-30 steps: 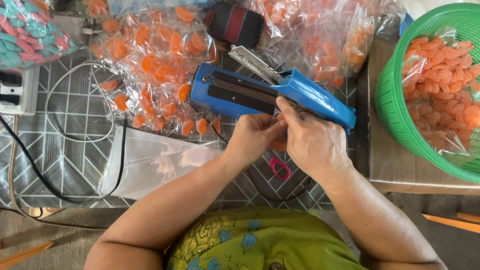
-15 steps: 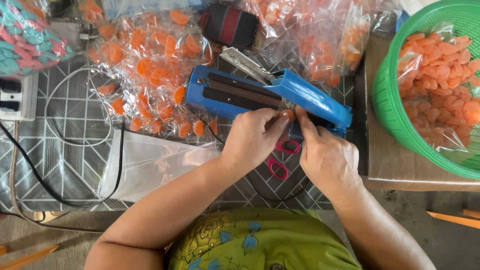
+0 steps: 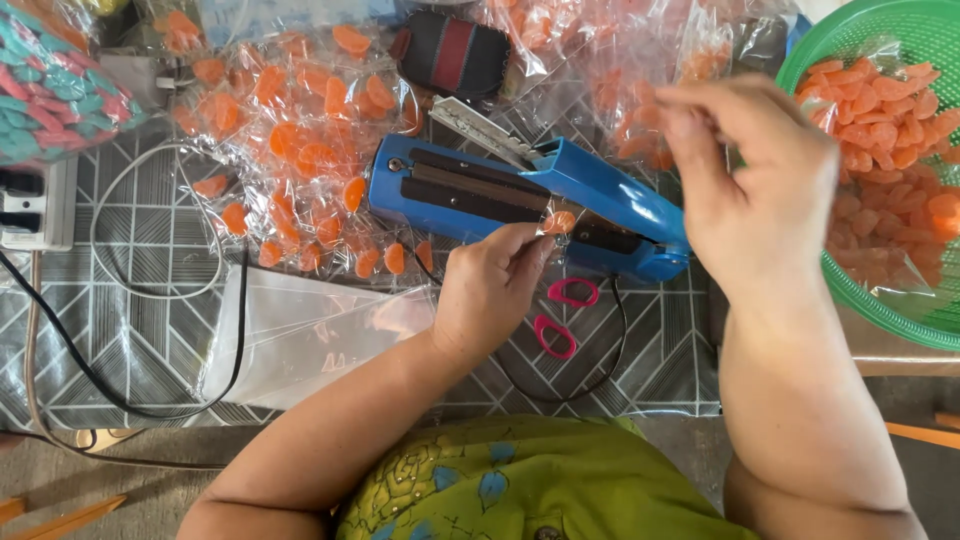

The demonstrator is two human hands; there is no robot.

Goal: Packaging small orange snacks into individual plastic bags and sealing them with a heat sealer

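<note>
Now left hand (image 3: 490, 290) pinching orange candy packet (image 3: 560, 221), right hand (image 3: 755, 180) raised

**Tight quarters around the sealer**

We see the blue heat sealer (image 3: 520, 195) hemmed in: packets of orange candy (image 3: 300, 150) crowd its far and left sides, and the green basket (image 3: 830, 45) blocks the right. Near us, pink-handled scissors (image 3: 560, 315), a black cord (image 3: 235, 330) and a stack of clear bags (image 3: 300, 335) clutter the patterned mat (image 3: 150, 270). Bare mat shows between cord and power strip (image 3: 35, 205).
</note>
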